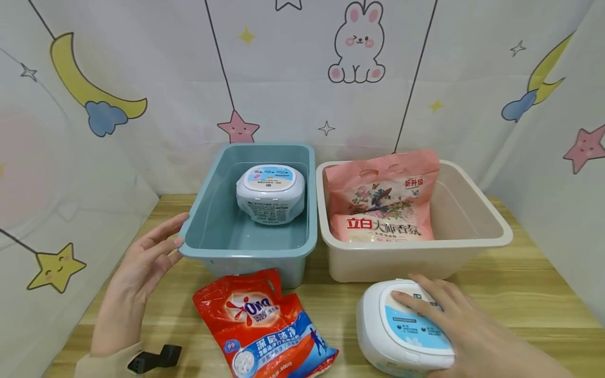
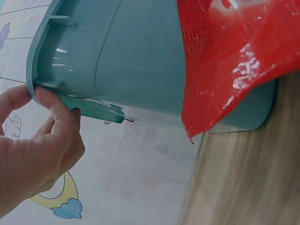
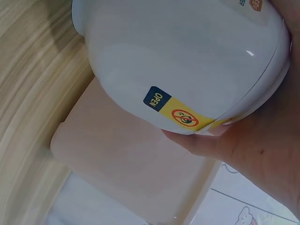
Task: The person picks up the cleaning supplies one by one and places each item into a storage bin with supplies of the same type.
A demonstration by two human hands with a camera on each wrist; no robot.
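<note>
At the corner rim of a blue plastic basin [image 1: 246, 253], my left hand [image 1: 146, 257] pinches the edge between thumb and fingers, as the left wrist view shows. Inside that basin sits a white lidded tub [image 1: 270, 197] with a blue label. My right hand [image 1: 456, 315] grips a similar white tub [image 1: 378, 331] from its right side, fingers over the lid. The right wrist view shows an "OPEN" sticker [image 3: 178, 112] on this tub. A red Omo detergent bag [image 1: 264, 325] lies between my hands, in front of the blue basin.
Right of the blue basin stands a cream basin [image 1: 472, 242] holding a pink detergent bag [image 1: 385, 199]. Both basins are on a wood-grain table [image 1: 534, 294]. A white cloth with cartoon prints [image 1: 293, 63] encloses the back and sides.
</note>
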